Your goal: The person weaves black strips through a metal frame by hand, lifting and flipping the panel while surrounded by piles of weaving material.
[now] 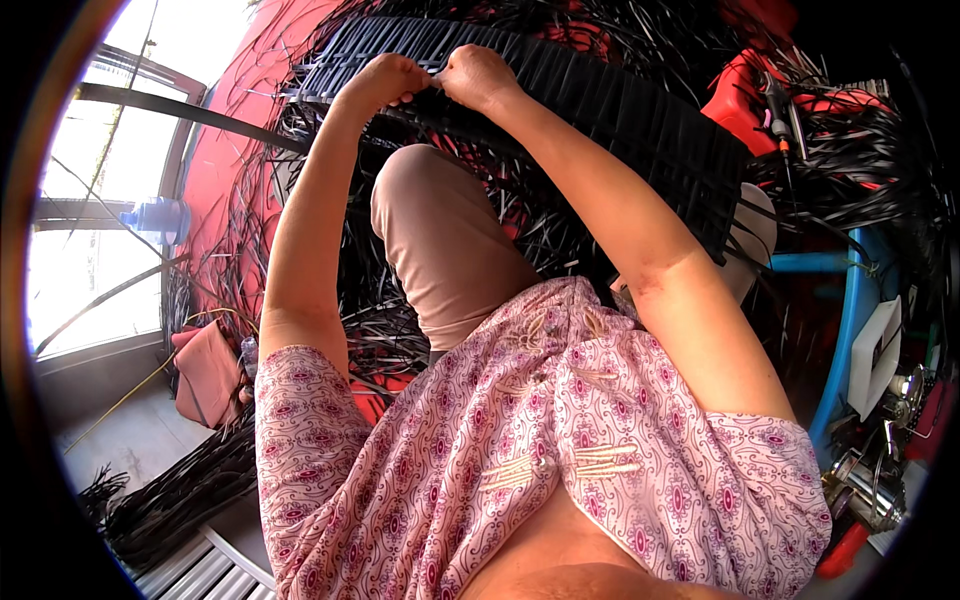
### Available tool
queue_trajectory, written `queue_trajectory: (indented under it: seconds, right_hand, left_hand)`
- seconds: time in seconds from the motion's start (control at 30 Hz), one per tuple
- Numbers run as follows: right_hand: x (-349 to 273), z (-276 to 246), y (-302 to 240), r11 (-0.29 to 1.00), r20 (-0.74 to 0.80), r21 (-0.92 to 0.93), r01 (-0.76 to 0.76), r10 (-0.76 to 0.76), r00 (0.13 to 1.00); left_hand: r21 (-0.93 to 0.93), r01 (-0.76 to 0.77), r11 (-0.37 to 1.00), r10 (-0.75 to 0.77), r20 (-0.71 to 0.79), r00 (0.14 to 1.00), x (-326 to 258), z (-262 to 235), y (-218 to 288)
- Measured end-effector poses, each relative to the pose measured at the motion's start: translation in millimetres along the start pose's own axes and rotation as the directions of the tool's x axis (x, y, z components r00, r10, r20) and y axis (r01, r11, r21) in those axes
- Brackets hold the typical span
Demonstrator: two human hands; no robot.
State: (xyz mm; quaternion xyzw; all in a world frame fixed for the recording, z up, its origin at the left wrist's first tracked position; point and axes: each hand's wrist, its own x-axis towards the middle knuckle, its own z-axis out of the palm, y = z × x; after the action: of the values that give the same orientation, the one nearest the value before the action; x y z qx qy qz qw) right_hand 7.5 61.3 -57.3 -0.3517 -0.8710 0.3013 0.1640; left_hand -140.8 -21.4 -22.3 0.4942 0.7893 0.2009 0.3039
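Head view: left grip (390, 78), right grip (477, 76) curled closed by black panel (605, 95).

Pink patterned shirt (540, 425), perhaps beige trousers (440, 240)

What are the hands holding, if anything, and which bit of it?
I can't tell: the left hand and right hand are curled close together by the long black panel of flat strips, but anything pinched there is too small to make out.
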Motion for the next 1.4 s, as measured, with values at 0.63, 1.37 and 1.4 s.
queue_trajectory:
  seconds: [0.63, 1.37, 1.4]
  right_hand:
    - [-6, 5, -37, 0.838, -0.393, 0.346, 0.422, -0.279, 0.876]
    - [-3, -11, -36, 0.619, -0.003, 0.783, 0.056, -0.087, 0.996]
    - [-6, -11, -35, 0.6, 0.024, 0.8, 0.012, -0.052, 0.998]
  left_hand:
    - [0.545, 0.032, 0.838, 0.366, -0.605, 0.707, 28, -114, -113]
    - [-0.129, -0.261, 0.957, 0.192, -0.392, 0.899, -19, -40, -49]
    - [-0.098, -0.259, 0.961, 0.207, -0.368, 0.906, -22, -32, -49]
